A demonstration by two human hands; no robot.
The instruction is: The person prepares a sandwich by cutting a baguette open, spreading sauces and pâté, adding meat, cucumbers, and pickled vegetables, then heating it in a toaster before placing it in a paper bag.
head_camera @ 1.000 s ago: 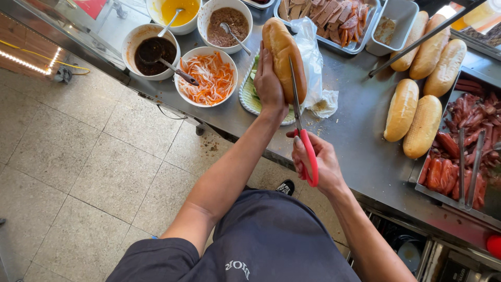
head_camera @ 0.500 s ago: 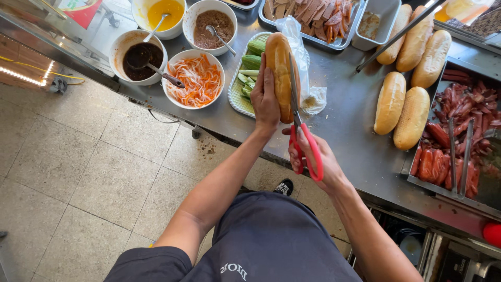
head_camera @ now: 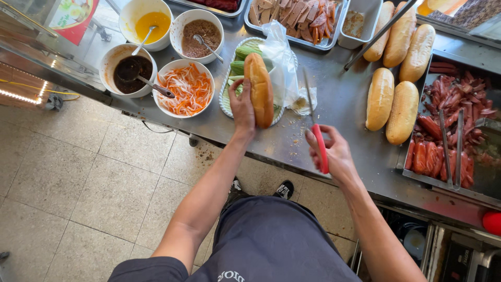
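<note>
My left hand (head_camera: pixel 241 107) grips a long golden bread roll (head_camera: pixel 260 89) from its left side and holds it above the steel counter (head_camera: pixel 292 141). My right hand (head_camera: pixel 334 154) is closed on the red handles of a pair of scissors (head_camera: pixel 317 130). Their thin blades point away from me, to the right of the roll and apart from it. A green plate of cucumber (head_camera: pixel 237 65) and a clear plastic bag (head_camera: pixel 282 62) lie just behind the roll.
Bowls of shredded carrot (head_camera: pixel 185 89), dark sauce (head_camera: pixel 128 70), yellow sauce (head_camera: pixel 146 23) and brown paste (head_camera: pixel 201 36) stand at the left. Several more rolls (head_camera: pixel 391 99) lie at the right, beside a tray of sausages with tongs (head_camera: pixel 449 136). A tray of sliced meat (head_camera: pixel 297 15) sits behind.
The scissors have come away from the roll and moved right. My left hand still holds the roll, now a little lower over the counter.
</note>
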